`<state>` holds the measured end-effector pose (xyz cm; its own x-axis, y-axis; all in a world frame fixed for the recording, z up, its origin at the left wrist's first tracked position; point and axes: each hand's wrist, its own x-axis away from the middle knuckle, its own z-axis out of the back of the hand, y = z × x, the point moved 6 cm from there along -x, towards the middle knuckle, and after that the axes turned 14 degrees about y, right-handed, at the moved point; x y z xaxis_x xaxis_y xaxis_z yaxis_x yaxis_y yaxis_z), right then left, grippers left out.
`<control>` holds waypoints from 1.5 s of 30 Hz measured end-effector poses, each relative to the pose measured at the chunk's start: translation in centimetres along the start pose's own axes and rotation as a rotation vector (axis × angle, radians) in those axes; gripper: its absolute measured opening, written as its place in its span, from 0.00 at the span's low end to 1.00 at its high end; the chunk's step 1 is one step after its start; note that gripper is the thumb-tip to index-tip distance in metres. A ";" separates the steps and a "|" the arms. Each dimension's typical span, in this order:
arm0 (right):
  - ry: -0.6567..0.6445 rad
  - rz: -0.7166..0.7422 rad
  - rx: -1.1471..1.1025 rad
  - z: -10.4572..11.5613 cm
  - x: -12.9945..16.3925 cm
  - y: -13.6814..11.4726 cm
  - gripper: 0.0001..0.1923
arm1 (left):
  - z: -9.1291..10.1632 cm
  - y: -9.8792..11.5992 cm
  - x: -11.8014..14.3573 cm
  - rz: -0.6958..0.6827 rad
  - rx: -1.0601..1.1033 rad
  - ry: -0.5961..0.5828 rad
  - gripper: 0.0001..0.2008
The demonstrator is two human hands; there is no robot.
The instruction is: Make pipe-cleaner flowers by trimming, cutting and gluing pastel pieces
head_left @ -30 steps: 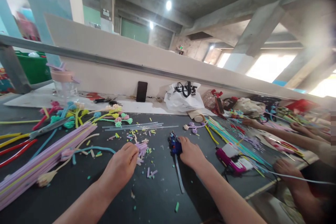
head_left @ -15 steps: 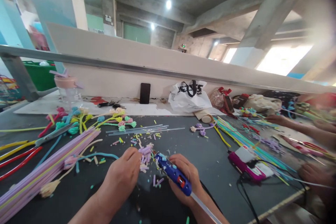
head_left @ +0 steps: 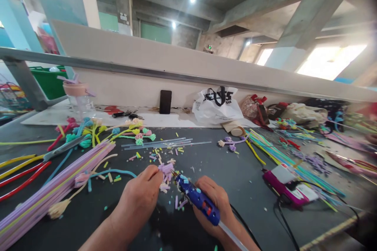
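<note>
Holding the blue plastic hot-glue gun (head_left: 200,202) in a closed grip near the table's (head_left: 235,176) front edge, the right hand (head_left: 214,204) points its nozzle at the small lilac fuzzy-wire bundle (head_left: 165,169), which the left hand (head_left: 141,198) pinches at its fingertips. Gluing well probably means a steady nozzle on the joint and fingers clear. Both forearms reach forward, wrists low, palms down.

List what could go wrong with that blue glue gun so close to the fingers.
1. The blue glue gun in the right hand points its nozzle at the small lilac fuzzy piece pinched by the left hand; those fingertips might get burned.
2. The black cord trailing across the dark table could snag.
</note>
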<state>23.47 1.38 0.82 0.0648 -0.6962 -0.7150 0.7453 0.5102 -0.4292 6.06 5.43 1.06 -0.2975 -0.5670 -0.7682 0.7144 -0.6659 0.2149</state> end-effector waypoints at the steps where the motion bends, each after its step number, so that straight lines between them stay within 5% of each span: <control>1: 0.003 0.003 0.010 0.0 -0.1 -0.1 0.07 | -0.1 0.0 0.1 0.003 0.001 -0.024 0.12; 29: -0.014 0.038 0.053 0.0 0.0 0.0 0.12 | -1.1 -0.2 0.6 0.030 -0.046 -0.159 0.13; 35: 0.005 -0.001 0.057 0.0 0.2 0.5 0.12 | -0.9 -0.2 0.5 0.040 -0.011 -0.107 0.13; 45: 0.000 -0.011 -0.002 0.4 0.0 0.2 0.11 | -0.8 -2.1 -0.1 0.358 0.318 0.049 0.10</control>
<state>23.90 1.29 0.90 0.0570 -0.7018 -0.7101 0.7446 0.5038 -0.4380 5.08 7.31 0.23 -0.0321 -0.7692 -0.6382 0.5348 -0.5527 0.6392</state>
